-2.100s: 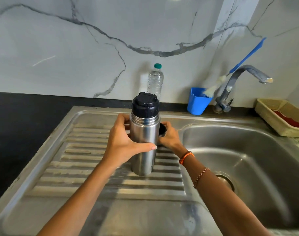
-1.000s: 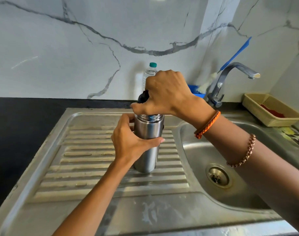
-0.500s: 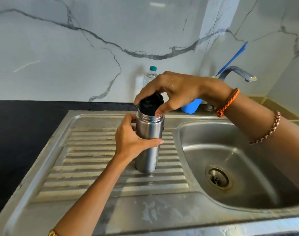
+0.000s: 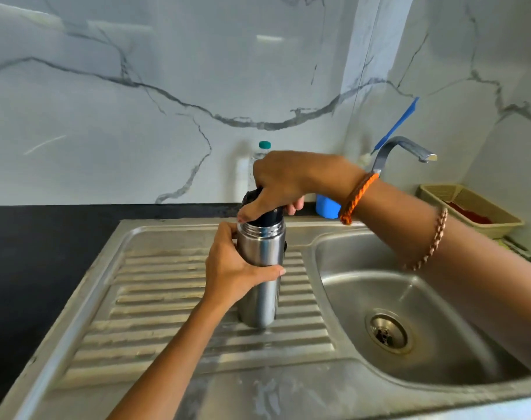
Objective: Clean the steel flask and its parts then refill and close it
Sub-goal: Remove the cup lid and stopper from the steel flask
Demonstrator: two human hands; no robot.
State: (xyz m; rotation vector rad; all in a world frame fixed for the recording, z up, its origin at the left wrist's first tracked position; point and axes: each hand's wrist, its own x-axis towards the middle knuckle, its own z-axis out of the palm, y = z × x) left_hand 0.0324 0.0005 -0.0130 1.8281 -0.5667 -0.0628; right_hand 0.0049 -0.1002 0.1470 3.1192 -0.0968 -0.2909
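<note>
The left hand (image 4: 231,274) wraps the flask (image 4: 262,268) at mid-body, its grip closed round the steel, and pins it upright on the ribbed drainboard (image 4: 155,298) just left of the sink (image 4: 440,344) basin. The right hand (image 4: 284,181) comes over the top, its grip closed on the dark stopper (image 4: 267,216), thumb pressed at the front where stopper meets the steel neck, fingers curled behind.

The step in hand looks like turning that stopper; whether it is loosening or tightening cannot be told from here. To do it well, the left hand should press the flask down so the base does not skate on the ridges, and hold firm against the twist. The right should turn from the wrist, keeping the stopper square to the threads, then regrip rather than overreach. If it comes free, lift straight up and keep it over the sink.

Behind stand a bottle (image 4: 262,150), a blue cup (image 4: 326,207), the tap (image 4: 400,147), and a tray (image 4: 470,204) far right.

Compared with half a second ago, the right hand has rotated: the fingers then spread over the stopper's front, now the knuckles hide most of it and the thumb points down-left. The flask and left hand have not shifted on the drainboard.
</note>
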